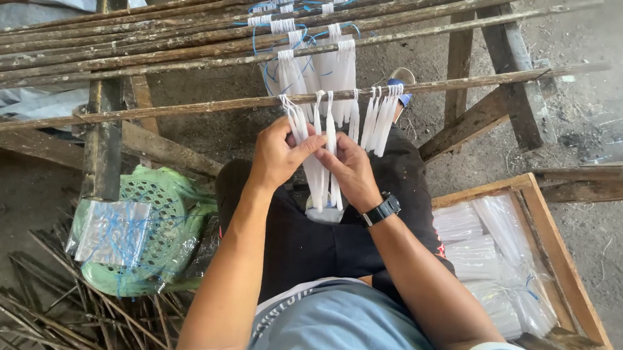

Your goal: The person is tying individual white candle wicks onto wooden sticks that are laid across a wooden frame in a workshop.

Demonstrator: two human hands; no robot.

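Observation:
My left hand and my right hand meet just below a thin wooden stick that runs across the view. Both pinch long white strips that hang from that stick. More white strips dangle in bunches to the right along the same stick. Further strips tied with blue string hang from the sticks behind. A black watch sits on my right wrist.
A wooden box with clear plastic packets lies at the right. A green plastic basket with a bag of blue string sits at the left, loose sticks under it. Many long sticks rest on a wooden frame ahead.

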